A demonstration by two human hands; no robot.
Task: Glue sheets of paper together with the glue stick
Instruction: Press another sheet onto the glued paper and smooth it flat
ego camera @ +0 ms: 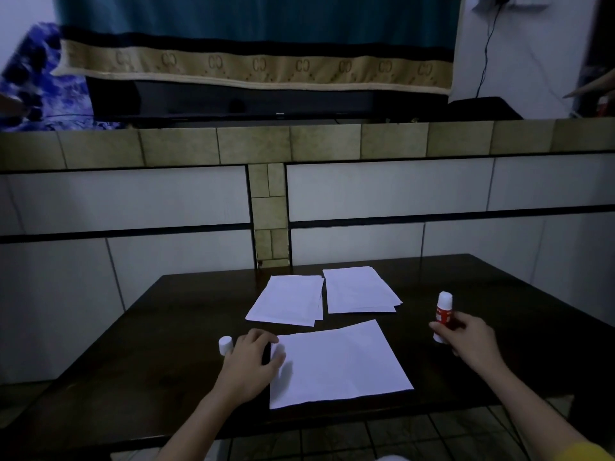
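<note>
Home living room, television [266, 98] under draped cloth [253, 66], tiled ledge [299, 141]

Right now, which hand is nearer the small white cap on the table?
Left. The left hand sits just right of the white cap, nearly touching. The right hand is far across the table, holding the glue stick.

Left hand [251, 356] palm-down, fingers curled, thumb stretched out to the right; right hand [466, 334] raised, wrapped in a firm grip, both bare forearms reaching forward from the bottom edge
</note>
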